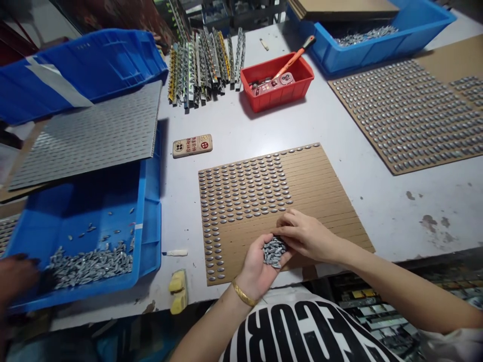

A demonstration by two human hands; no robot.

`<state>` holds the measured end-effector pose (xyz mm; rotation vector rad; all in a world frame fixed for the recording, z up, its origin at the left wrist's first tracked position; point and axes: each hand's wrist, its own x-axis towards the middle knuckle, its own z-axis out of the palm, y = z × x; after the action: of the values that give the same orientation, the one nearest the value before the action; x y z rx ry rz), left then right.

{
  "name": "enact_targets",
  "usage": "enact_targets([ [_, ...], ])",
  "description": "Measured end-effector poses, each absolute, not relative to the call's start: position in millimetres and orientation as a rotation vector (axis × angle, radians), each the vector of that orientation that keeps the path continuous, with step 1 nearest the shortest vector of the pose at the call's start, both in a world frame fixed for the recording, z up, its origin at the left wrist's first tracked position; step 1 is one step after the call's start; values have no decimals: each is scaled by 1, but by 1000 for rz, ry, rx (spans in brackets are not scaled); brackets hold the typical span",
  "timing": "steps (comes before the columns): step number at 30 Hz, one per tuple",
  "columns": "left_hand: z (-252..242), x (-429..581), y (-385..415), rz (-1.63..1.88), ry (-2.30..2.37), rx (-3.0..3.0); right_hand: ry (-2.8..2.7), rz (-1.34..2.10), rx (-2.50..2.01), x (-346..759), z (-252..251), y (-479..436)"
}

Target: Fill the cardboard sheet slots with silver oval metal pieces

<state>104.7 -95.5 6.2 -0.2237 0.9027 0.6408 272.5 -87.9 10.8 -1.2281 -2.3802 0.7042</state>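
My left hand [260, 266], with a gold bracelet on the wrist, is cupped around a heap of small grey metal oval pieces [274, 252]. Close above the heap is my right hand [304, 232], its fingers bent together; whatever lies between the fingertips is hidden. Both hands are over the near part of a brown cardboard sheet [320, 191]. Neat rows of the same pointed oval pieces cover the sheet's far left area, with a narrow strip of them running down its left edge and a single line along the far edge.
At left, a blue bin [149, 241] holds loose pieces, with another person's hand [17, 279] at it. A red box [277, 93], metal strips [204, 65], a phone [192, 146], yellow block [178, 291], second blue bin [385, 50] and filled cardboard sheet [407, 115] stand around.
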Motion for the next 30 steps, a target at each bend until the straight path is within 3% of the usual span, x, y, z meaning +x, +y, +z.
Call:
enact_targets([
  [6,4,107,-96,596,862,-146,-2272,822,-1306,279,11,-98],
  [13,6,105,-94,536,948,-60,-1598,1036,-1505,301,-1,-92],
  [22,6,104,-94,525,1022,55,-1740,633,-1567,299,-24,-76],
  [30,2,101,-96,515,1014,75,-1881,492,-1632,298,-29,-72],
])
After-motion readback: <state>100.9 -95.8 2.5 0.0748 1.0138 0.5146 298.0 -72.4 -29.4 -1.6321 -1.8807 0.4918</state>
